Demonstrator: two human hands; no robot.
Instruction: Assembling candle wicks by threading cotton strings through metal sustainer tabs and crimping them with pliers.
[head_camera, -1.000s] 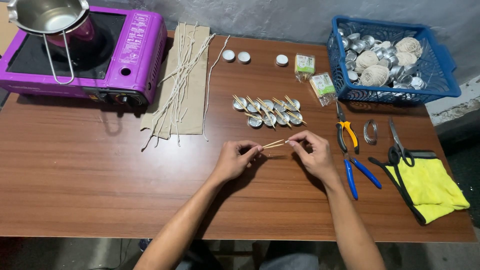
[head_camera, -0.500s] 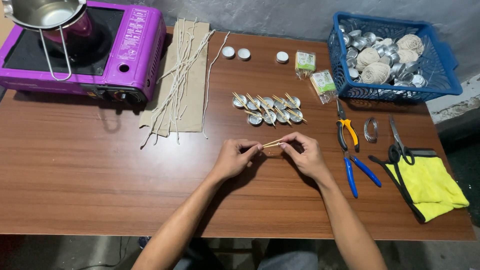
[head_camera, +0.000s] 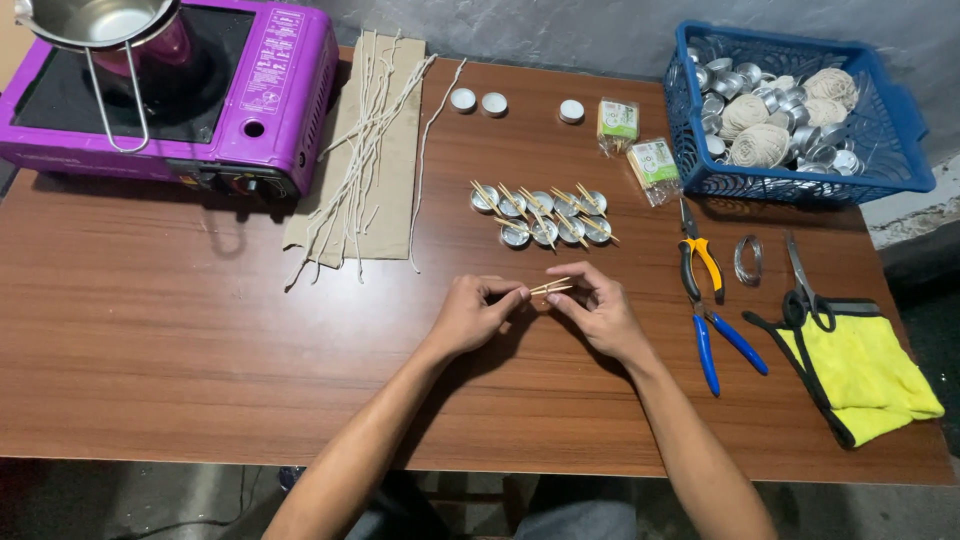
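- Head view: our left hand and right hand meet over the middle of the wooden table, each pinching one end of a small bundle of thin wooden sticks, which is held just above the tabletop.
- Both hands are closed on the sticks with thumb and fingertips; neither is free.
- We judge the sticks light, stiff and easy to snap, so they want a gentle pinch near the ends, as now, not a squeeze in the middle.
- Just beyond the hands sit small metal cups in two rows, with similar sticks laid across them.
- To the right lie pliers, scissors and a yellow cloth; a blue basket stands at the far right.
- To the far left stands a purple stove, with pale strings on cardboard beside it.
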